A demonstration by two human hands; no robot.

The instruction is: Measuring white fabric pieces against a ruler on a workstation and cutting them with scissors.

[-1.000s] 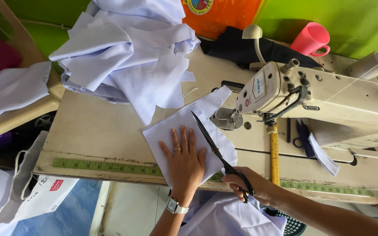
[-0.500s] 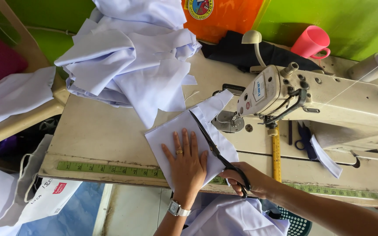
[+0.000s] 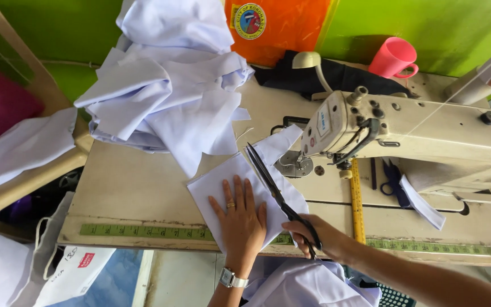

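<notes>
**Scissors at work on a pale cloth piece**

The left hand [image 3: 238,219] lies flat with fingers spread, pressing a pale lilac cloth piece [image 3: 240,182] onto the surface [image 3: 137,190]; it wears a ring and a wristwatch. The right hand [image 3: 313,236] is closed around the black handles of the scissors [image 3: 274,190], whose long blades lie across the cloth, tips pointing up toward the sewing machine [image 3: 404,133]. The cloth sits near the front edge of the surface, just left of the needle plate. A green measuring tape [image 3: 143,231] runs along that edge, and a yellow one [image 3: 356,204] lies beside the right hand. A heap of lilac fabric [image 3: 171,96] sits behind the cloth. A pink cup [image 3: 394,58] stands beyond the machine.
</notes>
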